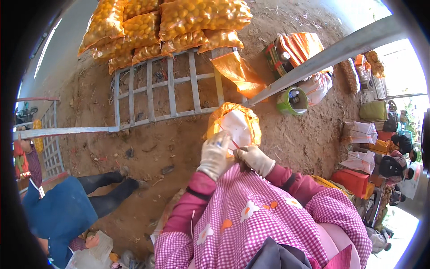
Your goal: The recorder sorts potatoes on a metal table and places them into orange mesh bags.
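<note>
An orange mesh bag [212,125] stands upright in front of me, with a white sheet [237,125] across its top. Both my hands wear pale work gloves and are at the bag's near side. My left hand [215,153] pinches a thin red cord [235,144], whose end pokes out past the fingertips. My right hand [256,158] grips the same cord a short way to the right. The palm sides of both hands are hidden, and a checked pink apron [255,208] covers my front just below them.
Filled orange sacks [205,18] are stacked beyond a metal rack [171,87] lying on the dirt floor. A metal bar [322,64] slants up to the right, near a green bucket [283,105] and folded orange bags [302,47]. Another person [62,208] is at left; several people are far right.
</note>
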`<state>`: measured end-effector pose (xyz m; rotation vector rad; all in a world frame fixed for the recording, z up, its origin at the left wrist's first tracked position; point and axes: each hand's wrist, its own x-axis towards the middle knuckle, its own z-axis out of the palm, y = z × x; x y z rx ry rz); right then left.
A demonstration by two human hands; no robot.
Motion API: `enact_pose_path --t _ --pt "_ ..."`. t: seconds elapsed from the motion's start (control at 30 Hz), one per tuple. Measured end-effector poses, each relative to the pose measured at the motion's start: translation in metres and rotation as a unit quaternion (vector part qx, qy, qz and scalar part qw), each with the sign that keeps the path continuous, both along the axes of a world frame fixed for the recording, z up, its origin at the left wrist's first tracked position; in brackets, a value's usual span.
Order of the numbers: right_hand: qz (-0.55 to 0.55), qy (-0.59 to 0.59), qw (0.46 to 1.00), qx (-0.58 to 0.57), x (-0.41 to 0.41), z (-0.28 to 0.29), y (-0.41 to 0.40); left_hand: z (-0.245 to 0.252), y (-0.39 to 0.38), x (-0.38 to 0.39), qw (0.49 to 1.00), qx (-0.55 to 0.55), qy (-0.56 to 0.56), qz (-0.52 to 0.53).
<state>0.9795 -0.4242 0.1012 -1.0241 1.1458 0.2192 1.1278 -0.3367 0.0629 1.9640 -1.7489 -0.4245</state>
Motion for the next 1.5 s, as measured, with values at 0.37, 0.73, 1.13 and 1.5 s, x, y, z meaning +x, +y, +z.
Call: enact_pose_path --t 0.37,0.73,1.13,1.5 --pt "0.225 -0.053 0.959 -0.162 -0.008 0.047 -0.040 -0.005 -0.042 -0.016 0.930 0.057 0.363 -0.007" --pt "0.297 -0.036 0.919 -0.255 -0.066 0.018 -0.097 -0.092 -0.043 0.022 0.990 0.109 -0.042 -0.085" --pt "0.059 -0.075 0.876 -0.473 0.006 -0.100 -0.169 -0.150 -0.034 0.032 0.932 0.131 0.335 0.050" --pt "0.063 0.009 0.857 -0.511 -0.001 -0.165 -0.118 -0.156 -0.038 0.021 0.947 0.148 0.265 0.102"
